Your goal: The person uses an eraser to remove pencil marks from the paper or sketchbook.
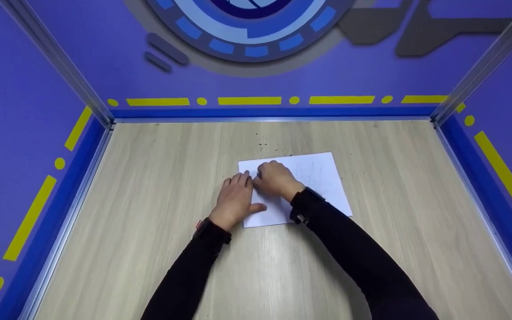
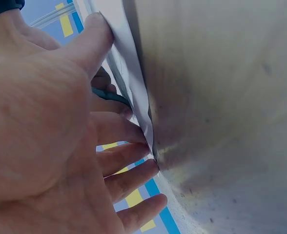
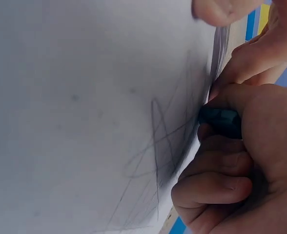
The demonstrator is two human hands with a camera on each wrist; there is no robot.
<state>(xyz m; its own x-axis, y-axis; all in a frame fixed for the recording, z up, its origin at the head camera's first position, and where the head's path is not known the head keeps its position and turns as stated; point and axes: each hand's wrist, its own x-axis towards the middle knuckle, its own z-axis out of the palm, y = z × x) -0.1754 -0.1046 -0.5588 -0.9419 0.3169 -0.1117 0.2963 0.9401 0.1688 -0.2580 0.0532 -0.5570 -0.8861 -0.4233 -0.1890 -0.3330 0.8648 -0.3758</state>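
A white sheet of paper (image 1: 334, 195) lies on the wooden table with grey pencil lines (image 1: 313, 171) across it. My left hand (image 1: 234, 198) rests flat at its left edge, fingers spread and thumb out over the sheet. Beside those fingertips, my right hand (image 1: 276, 178) bears down near the upper left of the paper. In the right wrist view it pinches a small dark teal eraser (image 3: 220, 121) between thumb and curled fingers, against the sheet. Several looping and straight pencil strokes (image 3: 155, 131) show close by. Most of the eraser is hidden in the hand.
Dark crumbs (image 1: 262, 144) are scattered on the table (image 1: 171, 178) just beyond the paper's far edge. Blue-purple panels with yellow marks (image 1: 249, 101) wall in the back and both sides, joined by metal rails (image 1: 274, 119).
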